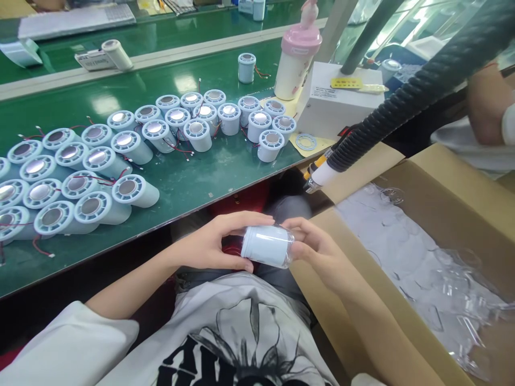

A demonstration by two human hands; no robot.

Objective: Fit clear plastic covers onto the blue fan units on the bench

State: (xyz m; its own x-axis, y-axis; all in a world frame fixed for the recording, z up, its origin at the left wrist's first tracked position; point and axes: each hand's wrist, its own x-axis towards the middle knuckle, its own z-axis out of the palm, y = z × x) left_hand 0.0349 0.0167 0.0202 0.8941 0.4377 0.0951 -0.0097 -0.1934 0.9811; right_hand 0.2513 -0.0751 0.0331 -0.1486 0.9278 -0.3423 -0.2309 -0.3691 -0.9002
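Two hands: you are holding one white cylinder (pixel 267 245) between them, low in front of your lap, just off the near edge of the green bench (pixel 193 177)
Left hand: your left hand (pixel 213 244) is wrapping fingers and thumb closed around the capped end of the cylinder
Right hand: your right hand (pixel 317 249) is pinching its fingertips shut on the other end, where a clear plastic cover seems to be sitting over the tip
Step in hand: you are probably fitting or seating that clear cover onto the cylinder; I am judging this from the grip alone
Next move: it is likely calling for a straight push along the cylinder's axis while your left hand is steadying the body
Supply: the cardboard box (pixel 438 203) at your right is holding loose clear plastic pieces, just beside your right wrist
Bench stock: many matching cylinders (pixel 132 190) with red wires are lying in rows along the bench's left and middle
In the way: a black corrugated hose (pixel 406 102) with its nozzle is hanging above the box's near corner, close over your right hand
Others: a pink bottle (pixel 295 59) is standing by a white unit (pixel 341 99) at the bench's right edge; another person's arm (pixel 485 102) is showing at far right
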